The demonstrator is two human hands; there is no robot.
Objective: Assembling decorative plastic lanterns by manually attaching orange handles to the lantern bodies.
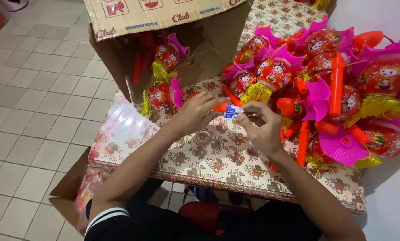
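Note:
My left hand (195, 111) grips an orange plastic lantern handle (221, 106) above the patterned tablecloth (217, 160). Two small blue and white batteries (233, 111) sit at the handle's open end. My right hand (262, 127) pinches at those batteries with thumb and fingers. A heap of red, pink and yellow toy lanterns (325, 85) lies just right of both hands. A small round roll of tape (204, 136) rests on the cloth under my left wrist.
An open cardboard box (164, 18) lies tipped on its side at the back left, with more lanterns (164, 76) inside. A clear plastic bag (121, 125) hangs over the table's left edge. A second box (68, 187) stands on the tiled floor (30, 89).

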